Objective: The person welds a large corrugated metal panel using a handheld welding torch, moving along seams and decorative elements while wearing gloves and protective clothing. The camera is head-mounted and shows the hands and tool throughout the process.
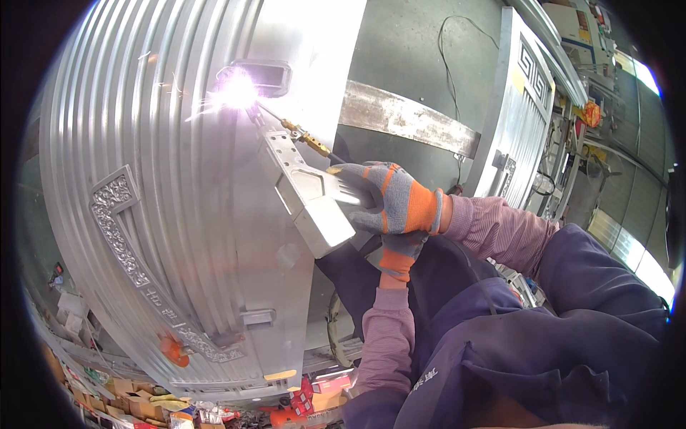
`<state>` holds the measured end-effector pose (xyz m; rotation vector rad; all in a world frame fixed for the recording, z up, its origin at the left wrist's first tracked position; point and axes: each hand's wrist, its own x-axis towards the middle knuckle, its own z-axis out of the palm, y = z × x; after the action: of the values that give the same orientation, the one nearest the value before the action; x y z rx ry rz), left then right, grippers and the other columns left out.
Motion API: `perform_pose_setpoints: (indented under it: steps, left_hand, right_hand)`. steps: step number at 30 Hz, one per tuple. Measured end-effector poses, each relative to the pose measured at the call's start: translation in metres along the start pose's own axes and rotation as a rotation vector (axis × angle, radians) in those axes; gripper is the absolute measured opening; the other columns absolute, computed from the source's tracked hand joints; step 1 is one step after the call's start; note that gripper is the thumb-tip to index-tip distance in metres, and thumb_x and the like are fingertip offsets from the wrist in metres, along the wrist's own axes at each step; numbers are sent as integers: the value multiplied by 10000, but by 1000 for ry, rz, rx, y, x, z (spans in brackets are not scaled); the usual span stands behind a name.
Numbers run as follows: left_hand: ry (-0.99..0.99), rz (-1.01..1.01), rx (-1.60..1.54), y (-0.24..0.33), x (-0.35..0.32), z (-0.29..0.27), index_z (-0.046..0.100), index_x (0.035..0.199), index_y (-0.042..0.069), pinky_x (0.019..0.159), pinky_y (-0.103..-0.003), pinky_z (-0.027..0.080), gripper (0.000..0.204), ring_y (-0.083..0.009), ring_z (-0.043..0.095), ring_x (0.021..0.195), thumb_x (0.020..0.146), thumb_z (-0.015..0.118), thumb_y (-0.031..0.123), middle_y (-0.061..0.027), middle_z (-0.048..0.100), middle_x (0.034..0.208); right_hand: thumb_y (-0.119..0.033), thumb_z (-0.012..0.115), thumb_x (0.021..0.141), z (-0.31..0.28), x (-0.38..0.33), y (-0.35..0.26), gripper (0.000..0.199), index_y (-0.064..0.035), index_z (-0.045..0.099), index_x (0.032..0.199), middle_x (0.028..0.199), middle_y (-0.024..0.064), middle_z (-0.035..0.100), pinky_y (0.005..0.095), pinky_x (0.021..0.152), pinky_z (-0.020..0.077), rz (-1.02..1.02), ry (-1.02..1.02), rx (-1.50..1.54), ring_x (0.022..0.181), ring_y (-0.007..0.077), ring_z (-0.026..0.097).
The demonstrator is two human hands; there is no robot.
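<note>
A silver handheld welding gun (314, 193) is held in my right hand (400, 196), which wears a grey and orange glove with its fingers wrapped round the handle. My left hand (404, 249), gloved alike, sits just below and against the right; its fingers are hidden. From the gun's side a thin brass-fitted wire feed tube (311, 140) runs to the nozzle. A white-violet glare with sparks covers the tip, at the left end of a rectangular recessed fitting (268, 76) on the ribbed silver metal door panel (171, 214).
Ornate trim (128, 247) and a small handle-like fitting (259, 317) are on the panel. An orange object (174, 350) lies near its lower end. A metal bar (407, 118) extends rightward, toward another decorated panel (511, 107). Boxes (132, 400) clutter the bottom left.
</note>
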<state>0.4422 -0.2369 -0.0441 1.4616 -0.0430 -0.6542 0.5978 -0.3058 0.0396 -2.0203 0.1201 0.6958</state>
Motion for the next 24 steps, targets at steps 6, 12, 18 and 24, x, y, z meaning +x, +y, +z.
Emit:
perform_pose_setpoints:
  steps: [6, 12, 18, 24]
  left_hand:
    - [-34, -97, -91, -4, -2, 6, 502, 1225, 46, 890, -395, 490, 636, -293, 592, 1063, 712, 785, 292, -109, 602, 1140]
    - [-40, -109, -66, -16, -9, 13, 458, 1239, 29, 892, -392, 489, 722, -284, 591, 1044, 669, 822, 283, -121, 579, 1141]
    - [-28, -90, 44, -19, -8, 21, 448, 1228, 19, 899, -388, 487, 757, -279, 587, 1051, 636, 850, 267, -129, 571, 1148]
    - [9, -93, -31, -22, -10, 26, 449, 1224, 17, 894, -384, 491, 789, -271, 588, 1046, 608, 872, 268, -128, 571, 1151]
  right_hand:
    - [-173, 718, 683, -1, -4, 3, 654, 8, 525, 1280, 935, 206, 634, 390, 789, 501, 25, -18, -3, 850, 339, 632]
    - [-179, 715, 689, -1, -10, 8, 649, -6, 526, 1285, 913, 185, 633, 383, 775, 499, 28, 0, 15, 833, 321, 628]
    - [-204, 714, 712, -2, -14, 7, 630, -31, 532, 1290, 874, 160, 632, 377, 744, 498, 12, 24, 24, 793, 295, 631]
    - [-249, 730, 715, -4, -15, 9, 646, -17, 533, 1284, 870, 157, 650, 377, 755, 507, 7, 16, 7, 816, 301, 649]
